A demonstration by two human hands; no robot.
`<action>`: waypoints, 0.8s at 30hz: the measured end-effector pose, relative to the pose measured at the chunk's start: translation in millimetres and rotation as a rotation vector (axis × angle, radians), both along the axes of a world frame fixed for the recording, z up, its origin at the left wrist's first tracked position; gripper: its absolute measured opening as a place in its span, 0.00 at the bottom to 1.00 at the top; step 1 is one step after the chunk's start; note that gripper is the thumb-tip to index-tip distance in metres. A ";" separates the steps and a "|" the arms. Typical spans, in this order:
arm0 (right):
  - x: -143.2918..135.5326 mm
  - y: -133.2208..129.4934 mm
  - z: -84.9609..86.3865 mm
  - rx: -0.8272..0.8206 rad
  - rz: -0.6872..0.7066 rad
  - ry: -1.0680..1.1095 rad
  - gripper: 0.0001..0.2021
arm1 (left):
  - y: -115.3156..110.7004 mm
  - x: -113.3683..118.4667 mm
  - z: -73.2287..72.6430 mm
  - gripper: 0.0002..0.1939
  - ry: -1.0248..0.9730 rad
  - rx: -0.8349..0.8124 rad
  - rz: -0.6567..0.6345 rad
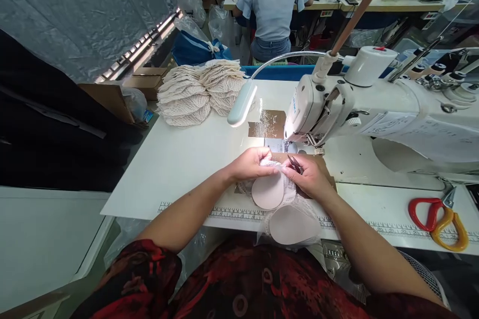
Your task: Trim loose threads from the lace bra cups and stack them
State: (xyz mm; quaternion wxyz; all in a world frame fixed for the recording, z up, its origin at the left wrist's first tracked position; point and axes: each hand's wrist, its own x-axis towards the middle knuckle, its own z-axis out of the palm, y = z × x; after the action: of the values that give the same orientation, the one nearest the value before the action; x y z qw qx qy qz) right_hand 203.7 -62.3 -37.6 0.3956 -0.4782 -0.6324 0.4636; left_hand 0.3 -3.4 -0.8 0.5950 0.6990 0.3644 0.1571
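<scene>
Lace piece (291, 190), one, with pale rounded pads (268, 192): is pinched between left hand (253, 164) and right hand (309, 175) at near edge of table (168, 159); dark snips (294, 163) are also held in right hand

We wear a loose top (209, 284) in very dark, nearly black cloth, blotched all over with deep red in ragged, painterly patches. Our left sleeve (138, 269) is wide and ends near the elbow, its red patches brighter and its folds soft. Our right sleeve (407, 304) shows only in part at the bottom edge, darker, with muted red. Down our front sit two dull, greyish-brown ring shapes (240, 305) with dark centres; we cannot tell if they are buttons or print. Our forearms, left hand (254, 163) and right hand (307, 175) are bare.
</scene>
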 end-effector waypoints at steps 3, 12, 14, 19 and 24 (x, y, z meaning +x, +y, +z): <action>0.7 -0.5 0.3 -0.011 -0.005 -0.006 0.13 | 1.9 -2.4 1.5 0.26 -0.050 -0.077 0.039; 2.8 0.2 -1.0 -0.039 -0.001 -0.064 0.14 | 8.5 -7.4 -1.1 0.21 0.004 -0.222 -0.005; 13.9 0.5 2.7 -0.054 -0.006 -0.097 0.15 | 11.0 -11.1 1.2 0.20 0.044 -0.196 -0.011; 54.0 -26.5 21.1 -0.357 0.208 -0.420 0.22 | 15.8 -33.4 16.7 0.17 0.177 -0.036 0.073; 49.4 -79.6 16.4 -0.399 0.441 -0.643 0.12 | 1.9 -63.6 38.4 0.10 0.528 0.191 -0.014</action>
State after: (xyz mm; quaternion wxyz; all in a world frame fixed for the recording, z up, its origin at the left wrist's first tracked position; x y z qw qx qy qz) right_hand 253.1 -141.9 -21.2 -0.0301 -0.5187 -0.7084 0.4777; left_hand -63.3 -1.5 37.6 0.4117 0.7712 0.4856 -0.0008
